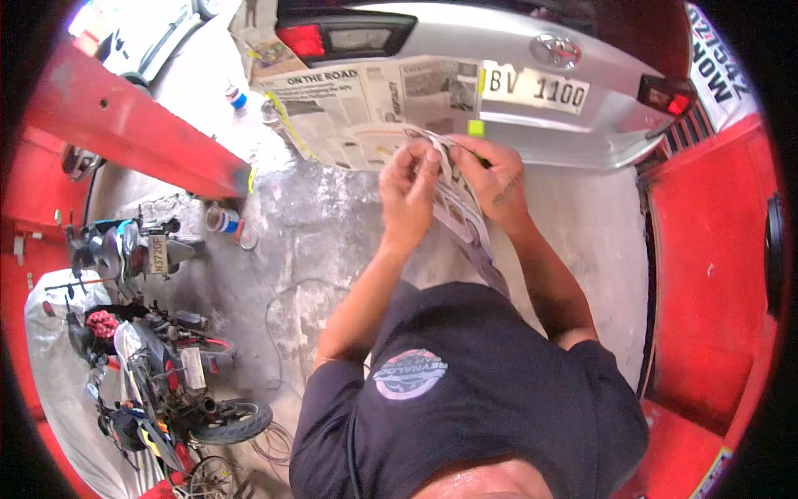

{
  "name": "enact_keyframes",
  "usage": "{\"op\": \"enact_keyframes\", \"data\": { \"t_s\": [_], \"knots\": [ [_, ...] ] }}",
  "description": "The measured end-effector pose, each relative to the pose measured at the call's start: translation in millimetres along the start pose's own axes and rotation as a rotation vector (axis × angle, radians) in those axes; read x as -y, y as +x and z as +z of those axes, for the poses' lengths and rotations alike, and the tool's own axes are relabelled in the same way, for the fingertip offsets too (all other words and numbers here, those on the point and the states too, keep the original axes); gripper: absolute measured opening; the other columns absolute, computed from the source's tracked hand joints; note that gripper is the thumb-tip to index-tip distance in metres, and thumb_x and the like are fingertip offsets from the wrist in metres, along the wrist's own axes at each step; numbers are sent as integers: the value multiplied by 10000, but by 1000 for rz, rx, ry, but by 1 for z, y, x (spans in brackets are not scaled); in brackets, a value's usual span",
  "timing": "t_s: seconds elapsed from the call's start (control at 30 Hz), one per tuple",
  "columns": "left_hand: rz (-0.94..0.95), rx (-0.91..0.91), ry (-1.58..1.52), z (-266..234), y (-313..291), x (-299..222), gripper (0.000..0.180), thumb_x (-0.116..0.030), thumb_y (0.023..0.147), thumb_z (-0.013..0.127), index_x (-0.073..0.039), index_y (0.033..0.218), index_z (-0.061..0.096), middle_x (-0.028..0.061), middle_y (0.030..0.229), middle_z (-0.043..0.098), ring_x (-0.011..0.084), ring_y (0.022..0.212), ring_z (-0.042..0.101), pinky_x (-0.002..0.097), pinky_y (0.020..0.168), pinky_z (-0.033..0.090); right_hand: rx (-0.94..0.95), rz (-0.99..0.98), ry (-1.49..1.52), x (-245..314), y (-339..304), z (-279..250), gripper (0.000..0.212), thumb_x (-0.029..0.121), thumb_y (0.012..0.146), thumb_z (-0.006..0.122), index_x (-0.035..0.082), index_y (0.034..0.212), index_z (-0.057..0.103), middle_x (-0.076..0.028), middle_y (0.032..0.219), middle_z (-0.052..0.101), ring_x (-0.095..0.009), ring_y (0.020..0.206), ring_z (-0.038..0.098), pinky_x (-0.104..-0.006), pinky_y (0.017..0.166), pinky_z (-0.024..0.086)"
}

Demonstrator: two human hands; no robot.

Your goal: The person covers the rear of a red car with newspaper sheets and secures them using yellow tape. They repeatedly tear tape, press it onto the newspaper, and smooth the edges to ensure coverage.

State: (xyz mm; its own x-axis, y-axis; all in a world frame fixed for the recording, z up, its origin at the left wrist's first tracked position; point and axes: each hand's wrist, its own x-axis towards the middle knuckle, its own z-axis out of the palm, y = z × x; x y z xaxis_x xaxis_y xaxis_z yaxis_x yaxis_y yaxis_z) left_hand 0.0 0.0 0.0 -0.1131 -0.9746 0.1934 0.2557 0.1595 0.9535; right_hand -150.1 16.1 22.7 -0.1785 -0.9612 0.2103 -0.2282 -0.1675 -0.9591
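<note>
From the person's head, a wide fisheye view looks steeply down on the left hand and right hand, fairly near their grip. It faces forward past the grip to the silver car, taking in the black shirt nearer than the grip, motorcycles well left and a red wall right.

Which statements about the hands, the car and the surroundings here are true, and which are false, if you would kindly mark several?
1. The left hand and the right hand both hold printed paper. True.
2. Newspaper covers part of the car. True.
3. The car is painted red. False: its rear is silver.
4. Motorcycles stand on the person's right. False: the motorcycles are on the left.
5. The person wears a dark shirt. True.
</note>
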Motion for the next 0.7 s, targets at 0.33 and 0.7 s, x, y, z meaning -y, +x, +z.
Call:
{"op": "enact_keyframes", "data": {
  "t_s": [0.33,0.7],
  "knots": [
    [310,-356,-256,-37,37,-54,99,-165,1056,600,-71,1039,577,-2,943,633,80,838,581,248,749,481,-496,-207,-25,-19,157,-211,163,175,963,707,49,1054,755,22,931,702,-70,816,600,-221,732,451],
    [525,-428,718,-226,301,-92,257,-213,1027,584,19,971,681,139,776,688,212,686,628,376,696,507,-428,-403,-166,24,336,-293,196,221,1018,655,60,944,740,59,800,651,-29,693,534,-217,636,430]
  ]
}}
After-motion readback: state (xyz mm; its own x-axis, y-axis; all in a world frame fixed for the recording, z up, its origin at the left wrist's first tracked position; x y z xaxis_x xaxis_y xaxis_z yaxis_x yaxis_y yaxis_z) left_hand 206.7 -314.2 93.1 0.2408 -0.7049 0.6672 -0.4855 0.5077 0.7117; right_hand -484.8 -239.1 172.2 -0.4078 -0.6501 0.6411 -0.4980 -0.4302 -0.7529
